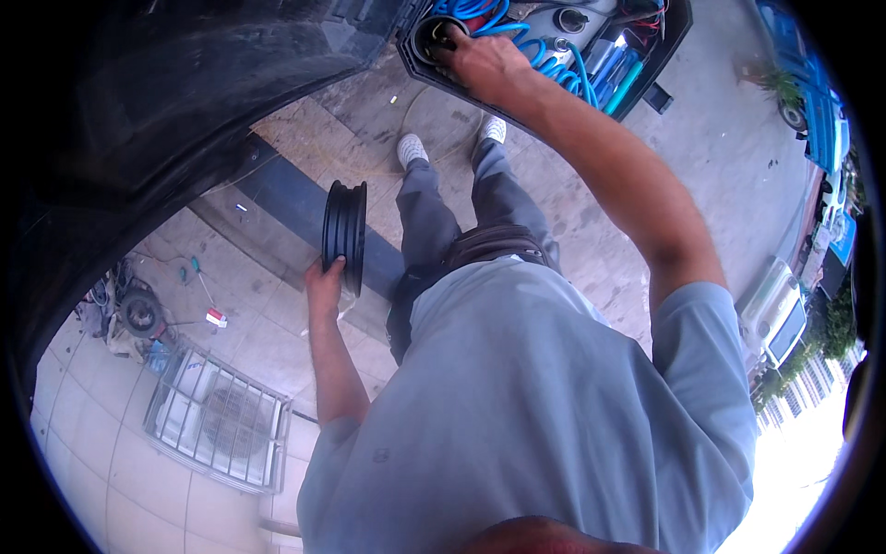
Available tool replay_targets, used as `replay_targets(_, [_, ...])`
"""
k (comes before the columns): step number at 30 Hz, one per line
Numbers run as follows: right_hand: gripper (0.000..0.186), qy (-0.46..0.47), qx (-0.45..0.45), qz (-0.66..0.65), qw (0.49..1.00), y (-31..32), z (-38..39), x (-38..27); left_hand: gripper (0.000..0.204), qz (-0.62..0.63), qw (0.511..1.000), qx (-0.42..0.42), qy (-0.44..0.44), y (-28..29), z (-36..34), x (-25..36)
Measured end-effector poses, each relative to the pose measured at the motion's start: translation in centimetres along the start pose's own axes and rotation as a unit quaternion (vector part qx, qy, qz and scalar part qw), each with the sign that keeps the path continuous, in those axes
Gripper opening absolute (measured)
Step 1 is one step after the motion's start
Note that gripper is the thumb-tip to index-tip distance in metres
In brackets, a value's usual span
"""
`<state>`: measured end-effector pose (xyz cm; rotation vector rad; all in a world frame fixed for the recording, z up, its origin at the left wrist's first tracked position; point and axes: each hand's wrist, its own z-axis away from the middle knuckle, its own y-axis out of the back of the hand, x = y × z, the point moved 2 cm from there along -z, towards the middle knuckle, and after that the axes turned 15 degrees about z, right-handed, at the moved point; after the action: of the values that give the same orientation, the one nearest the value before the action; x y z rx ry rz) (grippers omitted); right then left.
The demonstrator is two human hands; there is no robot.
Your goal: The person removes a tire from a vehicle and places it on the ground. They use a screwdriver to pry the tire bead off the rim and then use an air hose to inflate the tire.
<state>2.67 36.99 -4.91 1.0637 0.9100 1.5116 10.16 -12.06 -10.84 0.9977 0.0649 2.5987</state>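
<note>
My left hand (325, 280) grips the lower end of a black, grooved wheel rim (343, 222), held upright at my left side. At the top, my right hand (475, 60) reaches into a round dark container (423, 42) at the left end of an open black case (676, 51). Its fingers are curled and partly inside, and what they hold is hidden. Beside it in the case are coiled blue hoses (498, 28), several long blue and teal tools (623, 83) and red wires.
A large dark panel (221, 65) fills the upper left. At lower left are a caged outdoor unit (217, 415) and a small tyre (140, 314) among clutter on tiles. On the right are blue vehicles (817, 111), a plant (780, 83) and a silver machine (771, 309).
</note>
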Motion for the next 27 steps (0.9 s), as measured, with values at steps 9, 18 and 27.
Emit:
replay_targets(9, [0.054,0.044,-0.069,0.045,0.996,0.7,-1.1,1.2,0.031,0.003,1.0,0.007,-0.001,-0.8,1.1,0.8])
replay_targets(18, [0.033,-0.064,0.18,-0.128,0.973,5.0,5.5,2.4,0.037,-0.128,0.992,-0.014,-0.009,1.6,5.5,6.7])
replay_targets(27, [0.03,0.231,-0.022,-0.622,0.748,17.5,13.4,-15.4,0.044,-0.163,0.962,-0.074,-0.207,1.3,14.6,13.9])
